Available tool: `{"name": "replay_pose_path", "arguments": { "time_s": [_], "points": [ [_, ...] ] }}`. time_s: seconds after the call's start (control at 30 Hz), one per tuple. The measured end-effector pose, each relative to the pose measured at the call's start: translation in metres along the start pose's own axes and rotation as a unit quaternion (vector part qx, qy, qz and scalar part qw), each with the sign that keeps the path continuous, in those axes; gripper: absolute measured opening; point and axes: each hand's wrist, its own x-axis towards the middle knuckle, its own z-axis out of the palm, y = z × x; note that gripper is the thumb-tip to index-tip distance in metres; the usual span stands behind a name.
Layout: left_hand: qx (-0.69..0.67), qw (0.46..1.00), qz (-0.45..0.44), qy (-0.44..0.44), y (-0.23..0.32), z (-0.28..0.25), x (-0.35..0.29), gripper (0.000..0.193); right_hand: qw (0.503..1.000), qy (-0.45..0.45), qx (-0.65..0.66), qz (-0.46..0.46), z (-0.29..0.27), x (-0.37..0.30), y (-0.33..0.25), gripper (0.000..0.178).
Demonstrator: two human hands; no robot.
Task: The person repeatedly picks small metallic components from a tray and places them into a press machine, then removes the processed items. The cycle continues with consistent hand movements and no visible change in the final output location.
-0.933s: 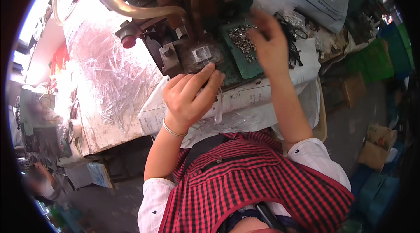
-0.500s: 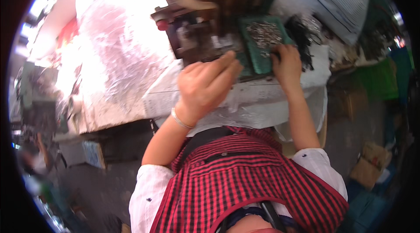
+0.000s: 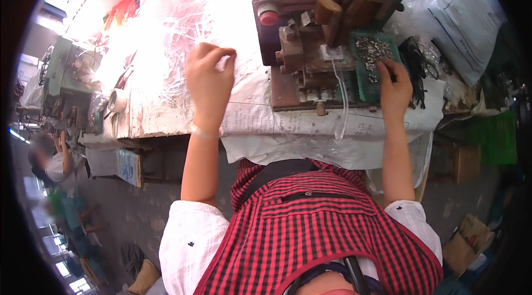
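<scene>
My left hand (image 3: 208, 87) hovers over the left of the table, beside a pile of thin, whitish clear strips (image 3: 185, 23). Its thumb and index fingertip meet in a pinch; whatever is between them, if anything, does not show. At the right, my right hand (image 3: 395, 88) reaches into a green tray (image 3: 368, 91) of small shiny metal pieces (image 3: 374, 50). Those fingers are curled in with their tips at the pieces, and I cannot see what they grip. Between my hands stands a bench press (image 3: 302, 54); a whitish strap (image 3: 342, 98) trails from its work spot toward me.
A red knob (image 3: 269, 17) sticks out at the press's left. Black cords (image 3: 417, 67) lie right of the tray, with white plastic sacks (image 3: 463, 23) behind. A tape roll (image 3: 117, 100) sits at the table's left. Another person (image 3: 58, 159) is far left.
My left hand has gone from in front of the press to the strip pile at the left, uncovering the strap. The view has shifted left; my right hand stays at the tray.
</scene>
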Motion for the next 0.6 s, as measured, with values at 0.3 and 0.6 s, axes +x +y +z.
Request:
{"name": "replay_pose_path", "arguments": {
  "time_s": [0.3, 0.6],
  "points": [
    [0.035, 0.982, -0.150, -0.108, -0.050, 0.091, -0.040, 0.009, 0.995, 0.024, -0.030, 0.094, -0.036, -0.028, 0.017, 0.017],
    [-0.312, 0.889, -0.330, -0.063, -0.066, 0.030, -0.057, 0.009, 0.996, 0.043, -0.007, 0.081, -0.065, -0.043, 0.011, 0.015]
  ]
}}
